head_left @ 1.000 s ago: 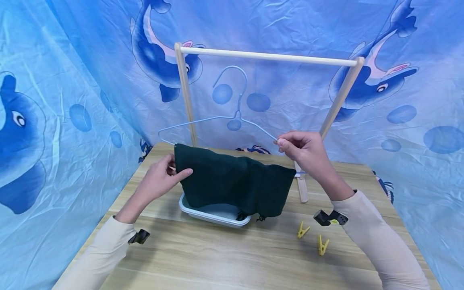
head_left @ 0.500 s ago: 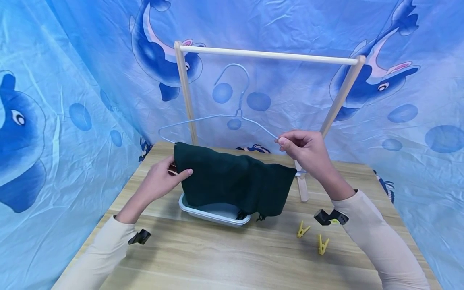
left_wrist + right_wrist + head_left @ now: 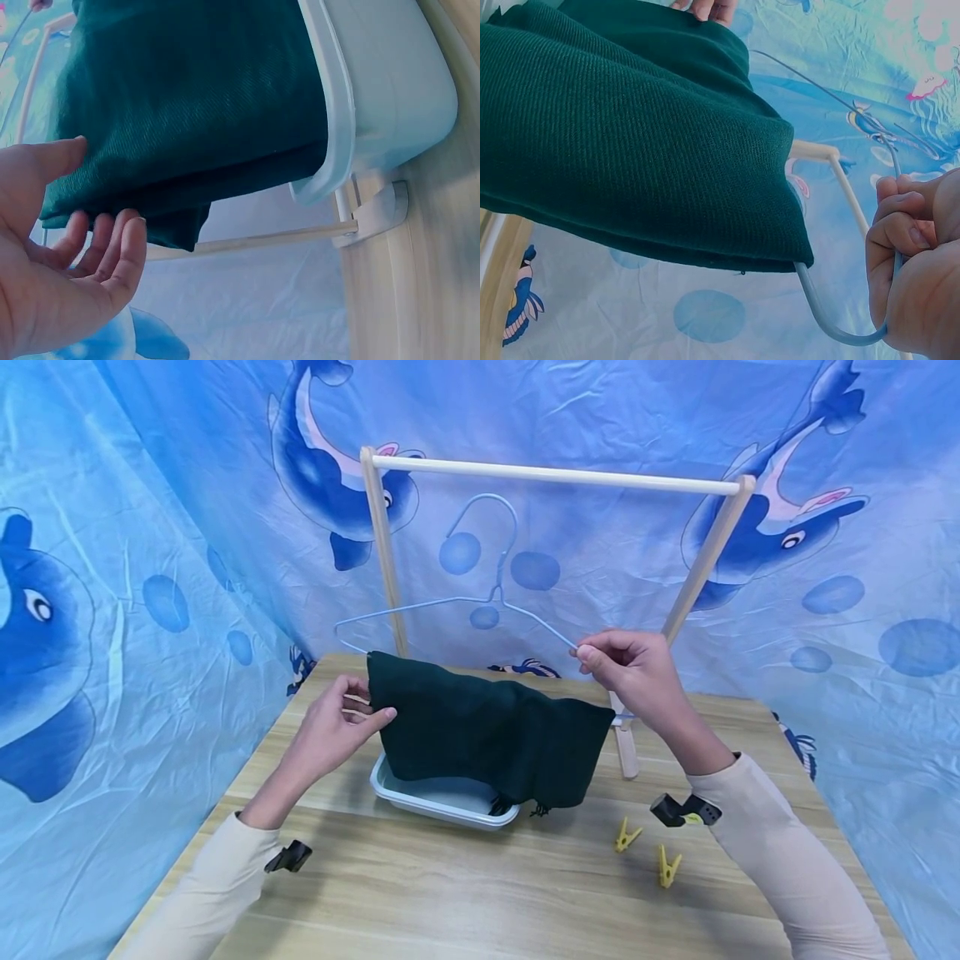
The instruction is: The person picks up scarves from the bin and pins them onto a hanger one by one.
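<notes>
A dark green scarf [image 3: 487, 727] with fringed ends hangs folded over the lower bar of a light blue wire hanger [image 3: 498, 597]. My right hand [image 3: 630, 672] pinches the hanger's sloping right arm. Seen from the right wrist, the fingers [image 3: 900, 225] curl round the wire beside the scarf's corner. At the scarf's left edge is my left hand [image 3: 337, 718], its thumb in front of the cloth and its fingers loosely bent by the edge. The left wrist view shows the fingertips [image 3: 131, 225] right at the edge, spread apart from the thumb.
Below the scarf stands a pale blue plastic basin [image 3: 450, 814] on the wooden table [image 3: 450, 893]. Behind rises a wooden rack with a white top bar [image 3: 555, 475]. Two yellow clothes pegs [image 3: 627, 837] lie at the right. A blue dolphin-print curtain [image 3: 615, 410] surrounds the table.
The scarf's left edge has shifted slightly right and up along the hanger. The left hand's fingers have loosened from the edge. The right hand keeps its hold on the hanger.
</notes>
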Demonstrator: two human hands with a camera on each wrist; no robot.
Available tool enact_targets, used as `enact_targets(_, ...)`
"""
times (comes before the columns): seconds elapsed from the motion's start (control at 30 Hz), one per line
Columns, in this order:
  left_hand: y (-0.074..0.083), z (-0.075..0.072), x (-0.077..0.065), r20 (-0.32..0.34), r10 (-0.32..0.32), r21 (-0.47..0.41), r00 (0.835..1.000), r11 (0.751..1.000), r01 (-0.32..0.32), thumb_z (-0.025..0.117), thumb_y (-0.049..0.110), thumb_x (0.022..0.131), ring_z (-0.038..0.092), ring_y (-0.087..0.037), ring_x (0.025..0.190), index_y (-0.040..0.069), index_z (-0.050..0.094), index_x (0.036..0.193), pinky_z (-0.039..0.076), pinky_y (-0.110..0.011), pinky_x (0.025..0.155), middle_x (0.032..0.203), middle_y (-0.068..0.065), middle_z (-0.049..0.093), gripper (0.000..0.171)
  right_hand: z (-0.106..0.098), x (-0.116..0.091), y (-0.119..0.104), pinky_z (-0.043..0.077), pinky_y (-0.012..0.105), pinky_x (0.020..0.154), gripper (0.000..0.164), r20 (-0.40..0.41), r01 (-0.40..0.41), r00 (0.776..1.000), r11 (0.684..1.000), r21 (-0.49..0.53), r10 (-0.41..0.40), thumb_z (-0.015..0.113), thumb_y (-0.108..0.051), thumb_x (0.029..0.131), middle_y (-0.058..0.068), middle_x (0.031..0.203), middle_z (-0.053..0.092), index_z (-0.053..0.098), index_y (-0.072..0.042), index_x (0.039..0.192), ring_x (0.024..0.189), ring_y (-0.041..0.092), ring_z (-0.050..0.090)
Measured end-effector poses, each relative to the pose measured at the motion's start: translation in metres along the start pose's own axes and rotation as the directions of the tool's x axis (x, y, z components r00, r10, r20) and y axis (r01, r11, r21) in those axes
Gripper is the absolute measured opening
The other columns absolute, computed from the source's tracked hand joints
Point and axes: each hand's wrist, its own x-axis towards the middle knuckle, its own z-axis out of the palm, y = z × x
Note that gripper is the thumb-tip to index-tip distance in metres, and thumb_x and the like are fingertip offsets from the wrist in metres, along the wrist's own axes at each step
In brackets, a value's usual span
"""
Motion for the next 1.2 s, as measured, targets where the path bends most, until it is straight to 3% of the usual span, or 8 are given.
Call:
enact_targets(0.1, 0.002, 0.001, 0.002, 0.022, 0.008, -0.007, 1.000, 1.000, -0.008, 0.069, 0.047, 0.097, 0.067, -0.033, 0.106, 0.003, 0.054, 0.127, 0.057, -0.049, 0.089, 0.119, -0.017, 0.064, 0.055, 0.001, 0.000, 0.001, 0.038, 0.025, 0.047, 0.013, 0.005, 0.008, 1.000, 1.000, 0.006, -0.008, 0.065, -0.001, 0.098, -0.003, 0.073, 0.067, 0.077, 0.006, 0.097, 0.050, 0.013, 0.044)
enact_targets(0.2, 0.004, 0.002, 0.005, 0.029, 0.024, -0.033, 0.999, 0.999, -0.023, 0.064, 0.049, 0.100, 0.066, -0.030, 0.107, 0.003, 0.057, 0.127, 0.055, -0.040, 0.092, 0.118, -0.016, 0.066, 0.053, 0.001, 0.000, 0.002, 0.037, 0.025, 0.047, 0.013, 0.010, 0.018, 1.000, 1.000, 0.011, -0.019, 0.065, 0.001, 0.098, -0.003, 0.072, 0.066, 0.077, 0.005, 0.096, 0.050, 0.013, 0.043)
enact_targets(0.33, 0.011, 0.003, 0.009, 0.023, 0.035, -0.132, 0.999, 0.991, -0.031, 0.061, 0.043, 0.103, 0.063, -0.025, 0.095, 0.001, 0.060, 0.122, 0.049, -0.024, 0.081, 0.109, -0.015, 0.071, 0.046, 0.002, 0.000, 0.002, 0.037, 0.026, 0.046, 0.013, 0.008, 0.027, 1.000, 0.999, 0.018, -0.027, 0.065, 0.001, 0.098, 0.005, 0.072, 0.066, 0.077, 0.005, 0.096, 0.049, 0.013, 0.042)
enact_targets(0.4, 0.017, 0.003, 0.011, 0.002, 0.040, -0.176, 0.999, 0.984, -0.039, 0.062, 0.040, 0.103, 0.059, -0.023, 0.085, 0.000, 0.061, 0.115, 0.047, -0.022, 0.075, 0.098, -0.013, 0.071, 0.041, 0.002, -0.001, 0.002, 0.036, 0.026, 0.046, 0.013, 0.006, 0.030, 1.000, 0.999, 0.015, -0.030, 0.065, 0.002, 0.098, 0.010, 0.072, 0.066, 0.077, 0.005, 0.096, 0.049, 0.013, 0.042)
enact_targets(0.5, 0.026, 0.001, 0.013, -0.062, 0.082, -0.215, 0.995, 0.972, -0.094, 0.064, 0.034, 0.102, 0.050, -0.020, 0.070, 0.000, 0.059, 0.099, 0.040, -0.025, 0.065, 0.073, -0.006, 0.057, 0.035, 0.002, -0.001, 0.003, 0.036, 0.026, 0.045, 0.013, 0.009, 0.040, 0.999, 0.999, 0.002, -0.040, 0.065, 0.002, 0.098, 0.008, 0.072, 0.066, 0.077, 0.005, 0.095, 0.048, 0.013, 0.041)
enact_targets(0.63, 0.038, -0.002, 0.013, -0.119, 0.179, -0.234, 0.977, 0.951, -0.203, 0.065, 0.026, 0.103, 0.043, -0.020, 0.064, 0.001, 0.053, 0.092, 0.035, -0.029, 0.060, 0.067, -0.003, 0.037, 0.029, 0.002, -0.002, 0.002, 0.037, 0.025, 0.046, 0.013, 0.012, 0.036, 0.999, 0.999, 0.004, -0.036, 0.065, 0.001, 0.098, 0.002, 0.073, 0.067, 0.077, 0.005, 0.095, 0.049, 0.013, 0.042)
enact_targets(0.9, 0.052, -0.013, 0.015, -0.182, 0.290, -0.100, 0.940, 0.945, -0.311, 0.065, 0.022, 0.103, 0.049, -0.020, 0.069, 0.003, 0.065, 0.099, 0.039, -0.027, 0.061, 0.075, -0.008, 0.051, 0.019, 0.002, -0.003, 0.003, 0.034, 0.027, 0.044, 0.014, 0.046, 0.064, 0.997, 0.998, 0.021, -0.065, 0.064, 0.002, 0.098, 0.002, 0.069, 0.062, 0.077, 0.005, 0.094, 0.048, 0.013, 0.041)
enact_targets(1.2, 0.059, -0.018, 0.022, -0.257, 0.282, -0.048, 0.924, 0.952, -0.303, 0.061, 0.023, 0.104, 0.054, -0.017, 0.079, -0.001, 0.068, 0.111, 0.044, -0.018, 0.068, 0.091, -0.012, 0.062, 0.025, 0.004, -0.006, 0.002, 0.031, 0.029, 0.043, 0.015, 0.079, 0.066, 0.994, 0.994, 0.086, -0.073, 0.061, 0.006, 0.099, 0.001, 0.067, 0.059, 0.075, 0.007, 0.092, 0.047, 0.013, 0.037)
